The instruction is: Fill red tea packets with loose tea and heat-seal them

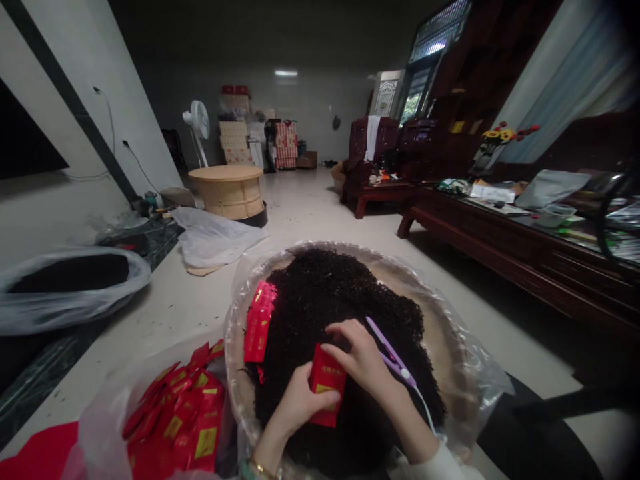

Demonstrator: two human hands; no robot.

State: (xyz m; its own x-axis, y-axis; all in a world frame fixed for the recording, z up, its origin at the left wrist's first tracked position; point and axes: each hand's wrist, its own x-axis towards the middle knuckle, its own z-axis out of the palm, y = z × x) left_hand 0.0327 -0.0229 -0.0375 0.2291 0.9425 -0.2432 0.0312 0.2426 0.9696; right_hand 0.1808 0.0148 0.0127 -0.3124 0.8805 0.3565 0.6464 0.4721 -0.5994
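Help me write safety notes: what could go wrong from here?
The purple straightener-like tool lies on the dark loose leaves beside the right forearm; if hot, it might burn skin or scorch leaves. Its white cord runs close to that arm and could snag. The red packet, held by the left hand with the right hand at its top edge, might spill if open.

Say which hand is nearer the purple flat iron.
Right. Your right hand is just left of the purple flat iron; your left hand, holding the red packet, is farther left.
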